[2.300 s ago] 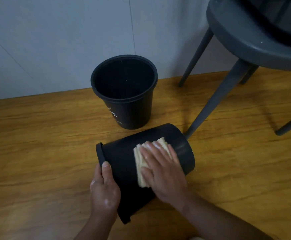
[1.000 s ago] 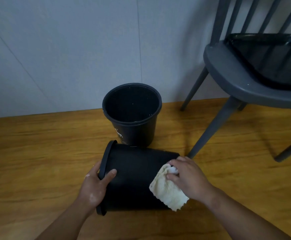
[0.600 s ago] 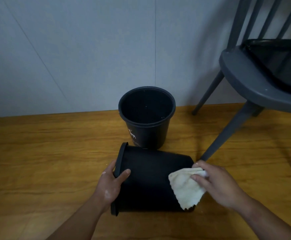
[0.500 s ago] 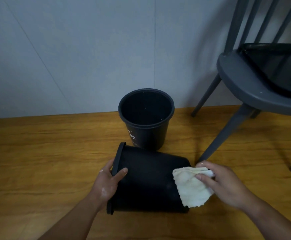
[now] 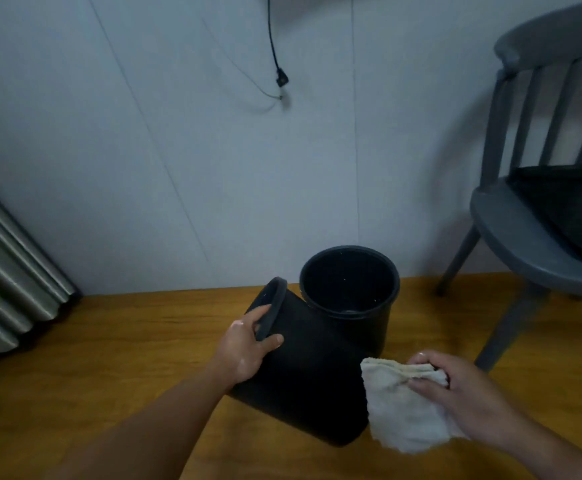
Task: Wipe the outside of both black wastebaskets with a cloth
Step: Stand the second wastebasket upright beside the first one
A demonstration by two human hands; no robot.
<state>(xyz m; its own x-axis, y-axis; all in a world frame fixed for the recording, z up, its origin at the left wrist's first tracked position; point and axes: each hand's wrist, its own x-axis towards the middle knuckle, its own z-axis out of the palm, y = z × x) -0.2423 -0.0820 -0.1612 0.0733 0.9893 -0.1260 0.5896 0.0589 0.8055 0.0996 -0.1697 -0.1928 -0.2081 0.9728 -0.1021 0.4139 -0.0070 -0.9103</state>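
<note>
The tipped wastebasket (image 5: 310, 375) lies on its side on the wooden floor (image 5: 109, 341). Its long axis runs from the rim at 10 o'clock to the base at 4 o'clock. The left grip (image 5: 248, 348) clasps the rim, thumb on the outer wall. Just beside the base, at 4 o'clock from the basket's middle, the right grip (image 5: 455, 386) pinches a pale cloth (image 5: 400, 410), so it is the nearer hand for wiping. The upright wastebasket (image 5: 372, 334) stands close behind at 1 o'clock, with a grey chair (image 5: 524, 244) farther off at 2 o'clock.

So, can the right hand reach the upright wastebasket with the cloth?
Probably yes: bare floor lies between the right hand, holding the cloth, and the upright wastebasket; the tilted wastebasket blocks only its left side.
</note>
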